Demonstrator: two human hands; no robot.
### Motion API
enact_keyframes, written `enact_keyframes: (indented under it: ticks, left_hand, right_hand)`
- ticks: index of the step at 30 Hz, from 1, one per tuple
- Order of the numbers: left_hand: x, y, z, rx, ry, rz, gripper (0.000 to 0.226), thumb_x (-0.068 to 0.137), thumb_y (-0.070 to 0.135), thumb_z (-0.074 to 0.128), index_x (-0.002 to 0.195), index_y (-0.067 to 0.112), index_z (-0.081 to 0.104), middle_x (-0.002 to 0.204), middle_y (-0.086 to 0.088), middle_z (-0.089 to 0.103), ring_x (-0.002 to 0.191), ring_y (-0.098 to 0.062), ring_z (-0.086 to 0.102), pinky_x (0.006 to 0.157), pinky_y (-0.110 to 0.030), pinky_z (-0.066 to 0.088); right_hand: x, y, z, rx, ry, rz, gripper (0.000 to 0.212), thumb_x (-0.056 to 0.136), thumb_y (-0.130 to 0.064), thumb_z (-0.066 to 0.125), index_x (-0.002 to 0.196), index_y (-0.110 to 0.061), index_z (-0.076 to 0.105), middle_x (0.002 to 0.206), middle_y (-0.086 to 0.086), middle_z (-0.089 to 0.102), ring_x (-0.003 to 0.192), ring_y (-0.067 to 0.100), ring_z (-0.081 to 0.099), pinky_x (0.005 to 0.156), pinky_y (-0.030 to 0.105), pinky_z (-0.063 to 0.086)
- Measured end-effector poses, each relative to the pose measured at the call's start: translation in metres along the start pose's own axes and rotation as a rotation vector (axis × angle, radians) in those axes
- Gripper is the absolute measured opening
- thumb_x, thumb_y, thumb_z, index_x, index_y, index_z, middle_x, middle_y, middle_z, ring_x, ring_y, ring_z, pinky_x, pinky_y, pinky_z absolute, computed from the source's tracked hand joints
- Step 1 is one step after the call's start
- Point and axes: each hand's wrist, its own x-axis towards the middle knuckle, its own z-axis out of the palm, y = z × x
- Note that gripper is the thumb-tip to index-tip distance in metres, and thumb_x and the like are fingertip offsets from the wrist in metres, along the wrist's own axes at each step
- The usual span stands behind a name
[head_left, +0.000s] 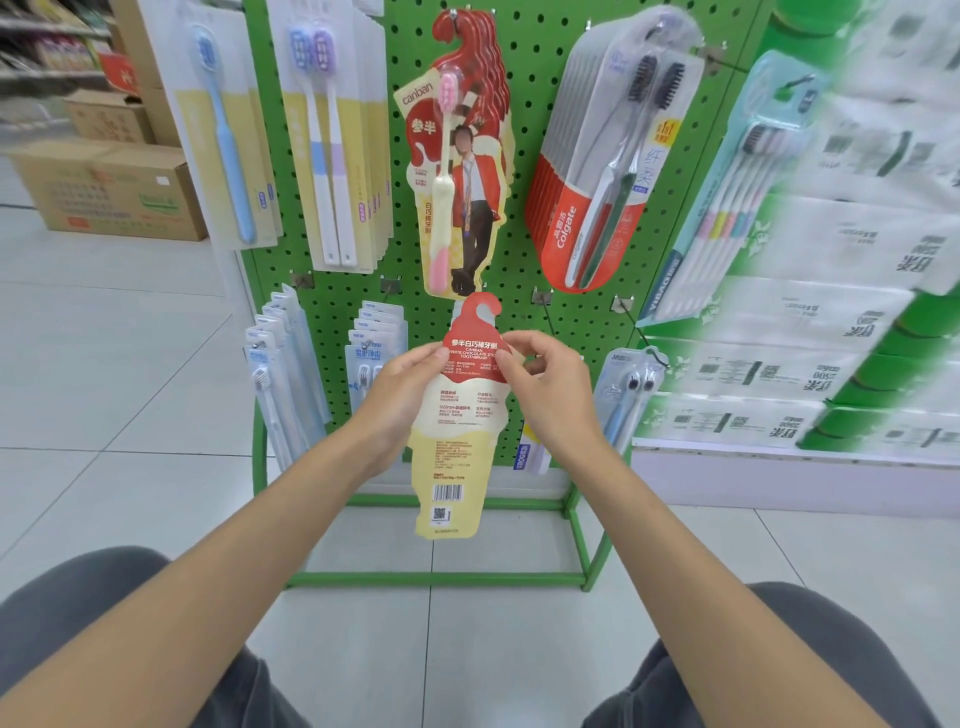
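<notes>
Both hands are on it. The left hand (400, 387) pinches the left edge of the toothbrush pack (457, 431), thumb across the printed card and fingers tucked behind. The right hand (548, 387) nips the opposite edge with curled fingertips, just under the red top. The pack hangs upright between them, in the air in front of the lower middle of the green pegboard rack (535, 114). Its bottom end drops past the board's lower edge towards the base frame.

It's the back of the card we're seeing. It is cut like an ice-cream cone: red on top with white lettering, a cream middle, and a pale yellow foot carrying a barcode and a QR code. The hook cut-out (488, 312) at the very top is free and not on any peg.

Directly above, a row of matching Canban packs (467, 156) hangs face-out on its peg (456, 14), with Colgate twin packs (597, 197) just to the right.

This looks like the hanging step, pack in hand and peg not yet reached. The next move would call for turning the card face-out, lifting it up the board and threading that narrow cut-out onto the wire. The card is thin and floppy, so the grip needs to stay near the top.
</notes>
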Motion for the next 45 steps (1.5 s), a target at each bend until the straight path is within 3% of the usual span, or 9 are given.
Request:
enact_keyframes:
  ticks: [6, 10, 15, 21, 24, 29, 32, 37, 45]
  left_hand:
    - [-0.003, 0.005, 0.000, -0.003, -0.086, 0.015, 0.035, 0.095, 0.016, 0.060, 0.129, 0.019, 0.058, 0.110, -0.014, 0.073, 0.096, -0.025, 0.070, 0.091, -0.043, 0.053]
    - [-0.007, 0.007, -0.001, 0.035, -0.197, 0.009, 0.058, 0.075, 0.014, 0.073, 0.131, 0.021, 0.057, 0.116, -0.008, 0.071, 0.109, -0.023, 0.068, 0.095, -0.037, 0.052]
    - [0.001, 0.009, -0.003, 0.174, -0.108, 0.092, 0.047, 0.086, 0.016, 0.072, 0.129, 0.029, 0.059, 0.134, 0.001, 0.060, 0.114, -0.016, 0.064, 0.095, -0.039, 0.054]
    - [0.010, 0.021, -0.001, 0.382, 0.016, 0.205, 0.049, 0.090, 0.023, 0.069, 0.135, 0.030, 0.052, 0.119, 0.002, 0.065, 0.107, -0.011, 0.063, 0.073, -0.013, 0.048]
    - [0.011, 0.038, 0.001, 0.363, 0.108, 0.248, 0.041, 0.088, 0.017, 0.072, 0.126, 0.023, 0.058, 0.098, -0.006, 0.073, 0.090, -0.018, 0.070, 0.068, -0.019, 0.053]
    - [0.011, 0.083, 0.011, 0.383, 0.162, 0.345, 0.026, 0.086, 0.018, 0.075, 0.108, 0.028, 0.066, 0.085, 0.004, 0.074, 0.075, -0.008, 0.070, 0.066, -0.023, 0.054]
    - [0.007, 0.113, 0.020, 0.412, 0.139, 0.401, 0.023, 0.087, 0.020, 0.074, 0.095, 0.038, 0.064, 0.082, 0.006, 0.074, 0.074, -0.005, 0.068, 0.069, -0.026, 0.054]
    - [0.006, 0.164, 0.029, 0.444, 0.163, 0.495, 0.027, 0.085, 0.030, 0.075, 0.111, 0.027, 0.069, 0.096, 0.008, 0.073, 0.090, -0.006, 0.069, 0.082, -0.026, 0.056]
    - [0.033, 0.226, 0.032, 0.537, 0.389, 0.530, 0.039, 0.093, 0.018, 0.063, 0.131, 0.020, 0.055, 0.121, 0.005, 0.057, 0.105, -0.008, 0.055, 0.077, -0.018, 0.042]
  right_hand:
    - [-0.009, -0.007, 0.012, 0.077, -0.135, 0.098, 0.067, 0.078, -0.067, 0.060, 0.133, -0.030, 0.054, 0.125, -0.007, 0.057, 0.099, 0.008, 0.061, 0.084, 0.026, 0.051]
    - [-0.008, -0.013, 0.011, 0.258, -0.195, 0.170, 0.032, 0.097, -0.041, 0.051, 0.125, -0.027, 0.056, 0.120, -0.009, 0.059, 0.112, 0.014, 0.060, 0.098, 0.041, 0.051]
    - [-0.006, -0.021, 0.000, 0.349, -0.150, 0.157, 0.030, 0.100, -0.011, 0.038, 0.108, -0.024, 0.064, 0.102, -0.012, 0.069, 0.096, 0.008, 0.063, 0.081, 0.023, 0.050]
    - [0.002, -0.033, -0.008, 0.291, -0.164, 0.034, 0.024, 0.100, -0.011, 0.044, 0.107, -0.013, 0.067, 0.100, 0.007, 0.072, 0.085, 0.016, 0.066, 0.080, 0.036, 0.054]
    - [0.011, -0.049, -0.018, 0.244, -0.157, -0.036, 0.022, 0.099, -0.005, 0.046, 0.105, -0.009, 0.067, 0.089, 0.014, 0.071, 0.077, 0.020, 0.066, 0.073, 0.039, 0.054]
    - [0.031, -0.093, -0.042, 0.198, -0.138, -0.133, 0.047, 0.097, -0.004, 0.050, 0.140, -0.024, 0.044, 0.091, 0.003, 0.074, 0.077, 0.024, 0.070, 0.073, 0.038, 0.060]
    - [0.047, -0.127, -0.065, 0.025, -0.052, -0.228, 0.031, 0.100, -0.019, 0.051, 0.130, -0.021, 0.057, 0.096, -0.003, 0.072, 0.085, 0.015, 0.069, 0.079, 0.039, 0.059]
    - [0.071, -0.186, -0.103, -0.103, 0.092, -0.315, 0.019, 0.097, -0.020, 0.056, 0.107, -0.017, 0.072, 0.083, -0.007, 0.071, 0.082, 0.016, 0.069, 0.071, 0.033, 0.058]
    - [0.137, -0.268, -0.151, -0.109, 0.256, -0.406, 0.020, 0.095, -0.014, 0.056, 0.101, -0.016, 0.075, 0.086, -0.002, 0.072, 0.083, 0.017, 0.071, 0.072, 0.041, 0.059]
